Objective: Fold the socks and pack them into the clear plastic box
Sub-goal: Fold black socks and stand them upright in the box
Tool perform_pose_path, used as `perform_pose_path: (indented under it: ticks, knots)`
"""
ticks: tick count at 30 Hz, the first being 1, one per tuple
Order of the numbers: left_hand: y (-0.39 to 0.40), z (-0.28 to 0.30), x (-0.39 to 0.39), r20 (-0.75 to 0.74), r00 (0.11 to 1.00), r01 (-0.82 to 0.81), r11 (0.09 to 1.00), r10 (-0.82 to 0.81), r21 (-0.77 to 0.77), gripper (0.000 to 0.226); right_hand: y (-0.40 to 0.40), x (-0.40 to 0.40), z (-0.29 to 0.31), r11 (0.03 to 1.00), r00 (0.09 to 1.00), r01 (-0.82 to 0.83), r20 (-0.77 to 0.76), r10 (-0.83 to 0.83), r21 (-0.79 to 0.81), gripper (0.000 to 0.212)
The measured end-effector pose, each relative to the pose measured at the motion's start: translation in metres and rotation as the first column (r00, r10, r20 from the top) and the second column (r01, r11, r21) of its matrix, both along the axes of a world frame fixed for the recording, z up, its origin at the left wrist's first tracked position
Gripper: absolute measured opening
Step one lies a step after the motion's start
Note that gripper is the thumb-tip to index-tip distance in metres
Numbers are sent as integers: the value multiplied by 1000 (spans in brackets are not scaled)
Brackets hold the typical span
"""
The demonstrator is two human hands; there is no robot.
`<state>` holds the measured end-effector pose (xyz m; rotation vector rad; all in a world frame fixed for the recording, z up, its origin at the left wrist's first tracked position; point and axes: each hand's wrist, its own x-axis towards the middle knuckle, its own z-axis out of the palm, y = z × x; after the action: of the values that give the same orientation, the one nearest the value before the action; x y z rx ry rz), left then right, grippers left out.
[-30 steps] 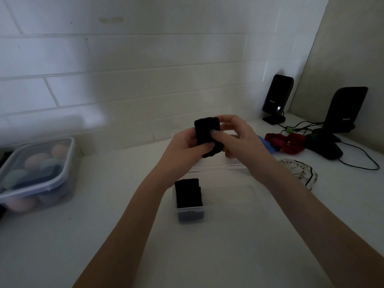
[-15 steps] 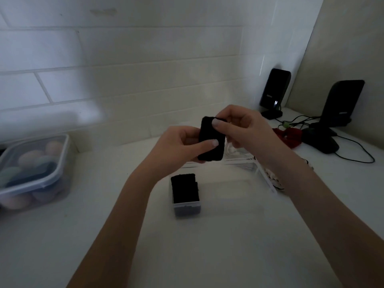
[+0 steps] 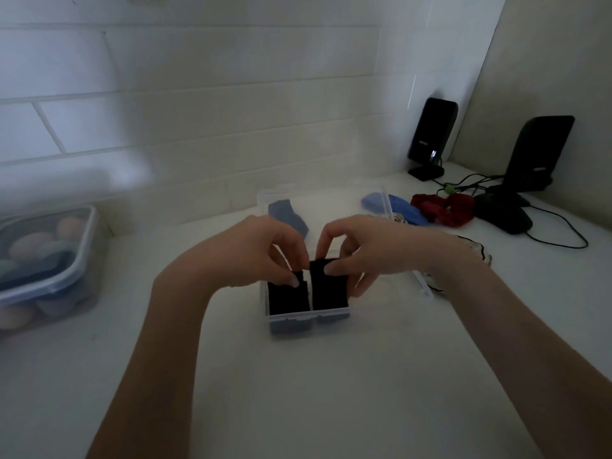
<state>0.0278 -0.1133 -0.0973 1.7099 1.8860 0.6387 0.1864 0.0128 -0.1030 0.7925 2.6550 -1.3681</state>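
A clear plastic box [image 3: 334,318] stands on the white counter in front of me. Two folded black socks stand side by side at its near end. My left hand [image 3: 255,251] pinches the top of the left black sock [image 3: 287,298]. My right hand [image 3: 357,250] grips the right black sock [image 3: 328,289], thumb and fingers on its upper edge, as it sits in the box. A blue sock [image 3: 288,215] lies behind the hands at the box's far end. Another blue sock [image 3: 394,205] and a red sock [image 3: 442,207] lie on the counter to the right.
A lidded tub [image 3: 43,260] with pastel round things sits at the left. Two black speakers [image 3: 430,137] [image 3: 538,154], a black mouse [image 3: 503,215] and cables occupy the right corner. A striped white cloth [image 3: 477,251] lies beside my right wrist. The tiled wall is close behind.
Both hands came down from chest height to the box. The folded black sock I held in the air now stands in the box beside the first one.
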Motion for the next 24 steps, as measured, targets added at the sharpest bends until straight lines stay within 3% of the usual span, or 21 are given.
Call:
perform_pose_path:
  ticks: [2, 6, 11, 15, 20, 22, 24]
  knots:
    - [0, -1, 0, -53, 999, -13, 1000, 12, -18, 24, -6, -5, -9, 993, 999, -18, 53, 11, 119, 9]
    - [2, -3, 2, -140, 989, -53, 997, 46, -47, 23, -20, -13, -16, 949, 998, 55, 12, -62, 310, 21]
    - [4, -4, 6, -266, 963, -67, 994, 43, -85, 22, -30, -19, -23, 828, 998, 50, 2, -62, 559, 19]
    - [6, -6, 13, -359, 933, -50, 994, 11, -102, 30, -23, -18, -21, 895, 995, 96, -39, -88, 437, 26]
    - [8, -10, 20, -408, 913, -46, 992, -6, -118, 30, -19, -14, -12, 960, 998, 31, 40, -44, 277, 9]
    - [8, -10, 19, -400, 916, -53, 991, -1, -123, 30, -18, -10, -7, 978, 995, -11, 102, -10, 207, 19]
    - [7, -10, 19, -383, 924, -51, 989, -7, -141, 32, -17, -8, -6, 968, 987, -66, 161, 26, 244, 32]
